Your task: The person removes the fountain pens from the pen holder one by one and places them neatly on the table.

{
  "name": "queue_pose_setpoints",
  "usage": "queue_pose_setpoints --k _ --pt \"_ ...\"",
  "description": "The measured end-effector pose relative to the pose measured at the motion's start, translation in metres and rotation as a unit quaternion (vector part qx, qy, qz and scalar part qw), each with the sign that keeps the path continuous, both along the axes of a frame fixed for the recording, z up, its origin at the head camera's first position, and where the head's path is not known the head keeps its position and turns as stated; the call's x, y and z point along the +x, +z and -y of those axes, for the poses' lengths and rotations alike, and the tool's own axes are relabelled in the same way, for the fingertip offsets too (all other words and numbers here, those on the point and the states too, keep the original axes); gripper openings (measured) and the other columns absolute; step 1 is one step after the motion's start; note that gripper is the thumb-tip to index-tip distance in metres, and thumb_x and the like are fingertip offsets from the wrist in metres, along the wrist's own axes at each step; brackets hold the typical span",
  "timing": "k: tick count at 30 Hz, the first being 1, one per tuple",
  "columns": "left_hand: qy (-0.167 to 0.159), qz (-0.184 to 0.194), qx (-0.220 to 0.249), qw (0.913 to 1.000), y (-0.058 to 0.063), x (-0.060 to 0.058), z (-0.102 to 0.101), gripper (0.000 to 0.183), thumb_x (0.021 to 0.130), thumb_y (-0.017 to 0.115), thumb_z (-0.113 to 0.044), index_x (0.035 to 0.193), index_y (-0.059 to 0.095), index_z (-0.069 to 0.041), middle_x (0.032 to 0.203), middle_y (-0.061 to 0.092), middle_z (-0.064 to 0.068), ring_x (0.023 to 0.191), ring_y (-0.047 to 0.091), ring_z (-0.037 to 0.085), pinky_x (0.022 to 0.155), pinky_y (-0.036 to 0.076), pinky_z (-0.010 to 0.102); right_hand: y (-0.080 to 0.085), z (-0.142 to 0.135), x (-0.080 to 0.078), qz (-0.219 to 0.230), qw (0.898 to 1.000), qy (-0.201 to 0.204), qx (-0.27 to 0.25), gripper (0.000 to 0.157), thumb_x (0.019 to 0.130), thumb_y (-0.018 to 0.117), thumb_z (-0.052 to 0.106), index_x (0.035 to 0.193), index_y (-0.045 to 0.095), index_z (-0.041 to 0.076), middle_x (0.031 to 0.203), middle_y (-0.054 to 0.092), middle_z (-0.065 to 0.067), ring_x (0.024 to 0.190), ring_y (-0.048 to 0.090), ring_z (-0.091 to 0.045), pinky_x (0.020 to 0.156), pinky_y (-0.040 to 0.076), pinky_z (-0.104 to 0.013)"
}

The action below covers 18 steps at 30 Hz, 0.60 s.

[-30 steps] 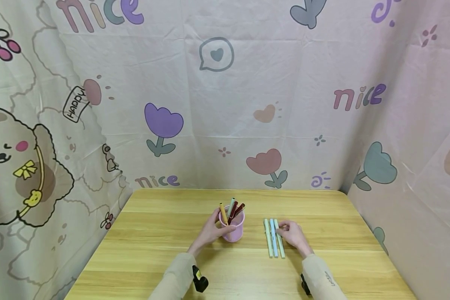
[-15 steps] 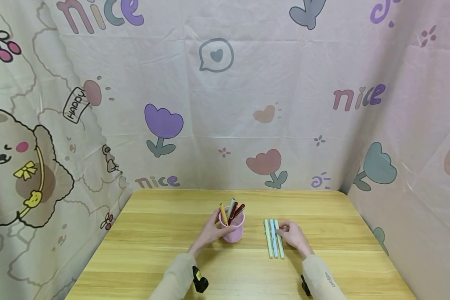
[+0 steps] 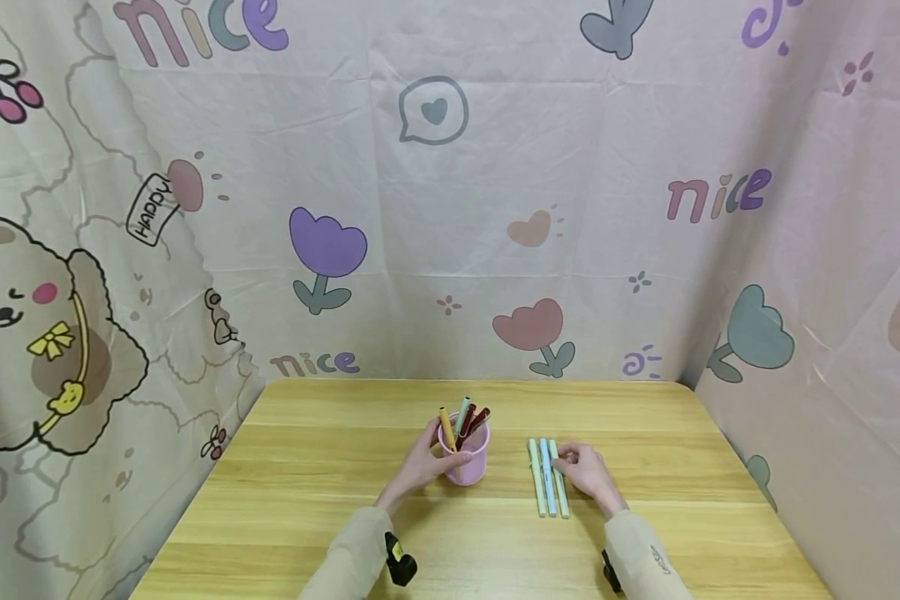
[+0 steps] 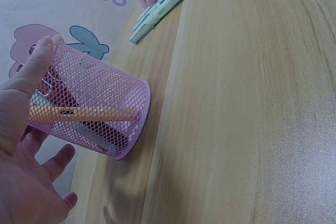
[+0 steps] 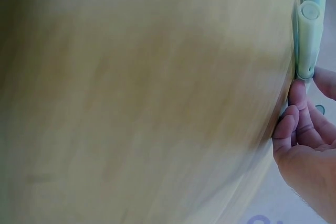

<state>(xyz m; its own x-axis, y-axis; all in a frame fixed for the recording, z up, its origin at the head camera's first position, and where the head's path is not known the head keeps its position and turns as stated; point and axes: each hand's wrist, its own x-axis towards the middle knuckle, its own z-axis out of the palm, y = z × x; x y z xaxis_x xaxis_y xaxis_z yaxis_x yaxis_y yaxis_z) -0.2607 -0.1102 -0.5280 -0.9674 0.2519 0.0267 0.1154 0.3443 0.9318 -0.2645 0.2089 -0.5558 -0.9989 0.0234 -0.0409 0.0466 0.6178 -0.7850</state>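
My left hand (image 3: pixel 422 461) grips a pink mesh pen holder (image 3: pixel 471 472) by its rim, thumb on the near side. An orange pen (image 3: pixel 446 427), a pale green pen (image 3: pixel 462 412) and dark red pens (image 3: pixel 484 415) stand leaning inside. In the left wrist view, the orange pen (image 4: pixel 84 113) shows through the mesh. To the right, three pens lie side by side on the table: a light green pen (image 3: pixel 536 479), a blue pen (image 3: pixel 547 477) and another light green pen (image 3: pixel 562 498). My right hand (image 3: pixel 587 469) pinches this rightmost one between thumb and fingers, as the right wrist view confirms on the pen (image 5: pixel 310 38).
A light wooden table (image 3: pixel 307 483) carries everything. Behind it and along both sides hangs a printed cloth (image 3: pixel 435 208). Black wrist cameras, such as the left one (image 3: pixel 401 562), sit on both sleeves.
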Motion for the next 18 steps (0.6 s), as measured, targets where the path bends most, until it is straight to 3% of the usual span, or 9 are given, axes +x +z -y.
queue_pose_setpoints --k 18 --pt "0.005 -0.001 -0.003 1.0 -0.0003 -0.0002 -0.0006 0.094 0.084 0.082 -0.03 0.157 0.028 -0.007 0.157 0.037 0.03 0.145 0.036 0.051 0.115 0.026 0.075 -0.0002 -0.0006 0.0015 0.001 1.0 -0.013 -0.018 0.031 0.094 0.065 0.013 0.119 0.065 -0.006 0.083 0.059 -0.006 0.07 0.049 -0.014 0.058 0.04 -0.022"
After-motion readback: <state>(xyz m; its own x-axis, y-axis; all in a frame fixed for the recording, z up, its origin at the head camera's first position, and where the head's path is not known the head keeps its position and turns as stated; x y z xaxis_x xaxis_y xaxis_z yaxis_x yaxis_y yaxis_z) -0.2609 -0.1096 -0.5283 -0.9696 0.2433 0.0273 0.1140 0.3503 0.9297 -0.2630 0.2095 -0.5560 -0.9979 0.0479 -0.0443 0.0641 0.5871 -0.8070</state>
